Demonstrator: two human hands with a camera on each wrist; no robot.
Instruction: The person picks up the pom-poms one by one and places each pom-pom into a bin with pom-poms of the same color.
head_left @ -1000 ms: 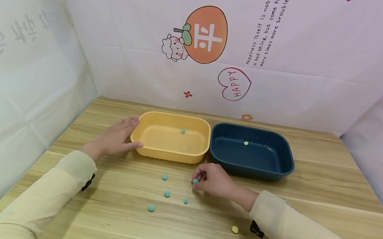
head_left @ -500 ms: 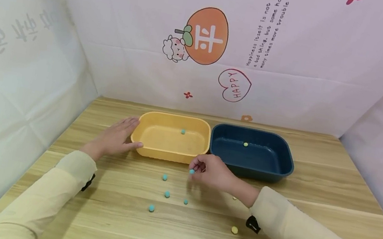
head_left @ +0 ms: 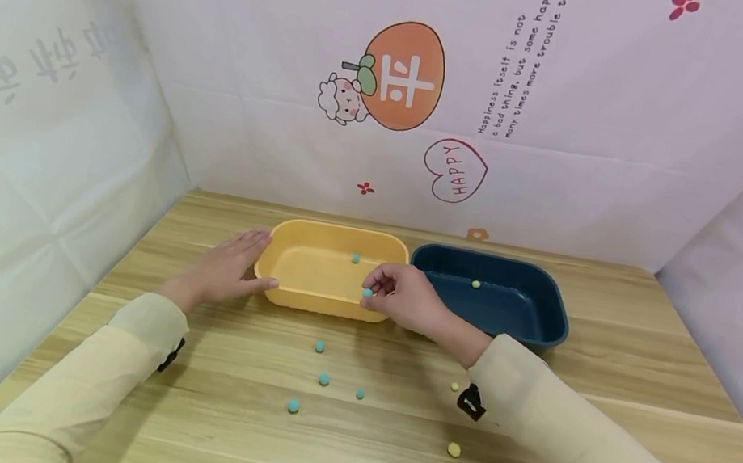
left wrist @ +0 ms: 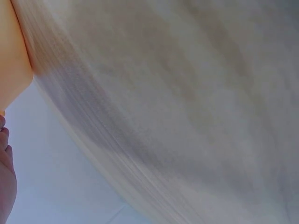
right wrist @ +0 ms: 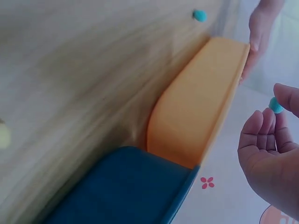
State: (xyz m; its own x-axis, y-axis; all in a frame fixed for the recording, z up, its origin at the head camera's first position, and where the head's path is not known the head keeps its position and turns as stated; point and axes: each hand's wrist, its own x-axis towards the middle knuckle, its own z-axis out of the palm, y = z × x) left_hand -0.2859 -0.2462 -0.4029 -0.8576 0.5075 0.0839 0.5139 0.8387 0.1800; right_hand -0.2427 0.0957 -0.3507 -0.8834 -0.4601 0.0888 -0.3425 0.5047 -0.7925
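The right hand point(head_left: 408, 297) pinches a small teal ball point(head_left: 367, 293) above the oblong yellow plastic tub point(head_left: 311, 302); the left hand point(head_left: 223, 269), spread wide, touches its left end.

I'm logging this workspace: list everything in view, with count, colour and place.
table: 1, wood-toned, foreground
printed cloth: count unclear, whitish, behind and beside table
yellow tray: 1, yellow, far side
blue tray: 1, dark blue, right of yellow tray
blue pieces: 6, turquoise, four on table, one in yellow tray, one held
yellow pieces: 3, yellow, two on table, one in blue tray
wrist devices: 2, black, at cuffs
sleeves: 2, cream, both arms
left hand: 1, bare, against yellow tray's left end
right hand: 1, bare, fingers pinching the held piece
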